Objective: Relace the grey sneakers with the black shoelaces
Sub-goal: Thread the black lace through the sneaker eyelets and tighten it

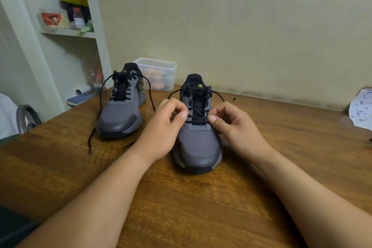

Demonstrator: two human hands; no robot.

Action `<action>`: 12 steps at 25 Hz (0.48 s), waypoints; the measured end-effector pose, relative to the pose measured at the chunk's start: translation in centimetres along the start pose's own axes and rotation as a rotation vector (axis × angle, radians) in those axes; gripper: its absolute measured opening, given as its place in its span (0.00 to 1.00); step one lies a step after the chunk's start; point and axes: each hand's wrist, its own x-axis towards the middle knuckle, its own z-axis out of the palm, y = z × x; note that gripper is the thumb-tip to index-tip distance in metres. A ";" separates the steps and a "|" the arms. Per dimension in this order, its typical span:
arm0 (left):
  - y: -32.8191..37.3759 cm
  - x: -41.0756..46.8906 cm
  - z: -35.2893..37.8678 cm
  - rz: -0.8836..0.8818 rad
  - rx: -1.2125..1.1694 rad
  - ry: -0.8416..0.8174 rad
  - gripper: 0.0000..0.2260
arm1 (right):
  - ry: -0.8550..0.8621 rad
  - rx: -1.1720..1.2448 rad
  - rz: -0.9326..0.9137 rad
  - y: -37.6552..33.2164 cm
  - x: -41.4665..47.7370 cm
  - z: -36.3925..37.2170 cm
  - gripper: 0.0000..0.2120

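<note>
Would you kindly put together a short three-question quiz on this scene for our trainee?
1. True or false: the left hand and right hand both pinch the lace of the nearer sneaker.
2. What stands behind the farther sneaker? A: clear box; B: mug; C: lamp.
3. Fill in: the farther sneaker's lace ends lie on the ____.

Key: 1 true; 2 A; 3 table.

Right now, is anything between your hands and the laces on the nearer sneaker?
Nothing visible. The left hand and right hand pinch the black shoelace at the lowest rows of the nearer grey sneaker; the other sneaker stands apart to the left.
</note>
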 end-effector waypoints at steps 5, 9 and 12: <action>0.4 1.8 -1.8 0.106 0.229 -0.189 0.06 | -0.060 -0.173 -0.093 -0.5 0.4 -0.5 0.04; 1.0 2.8 -2.0 0.081 0.374 -0.298 0.04 | -0.096 -0.315 -0.133 -1.0 1.0 -0.5 0.05; 1.2 3.0 -1.0 0.120 0.343 -0.200 0.04 | -0.069 -0.358 -0.105 -0.8 1.7 -0.3 0.05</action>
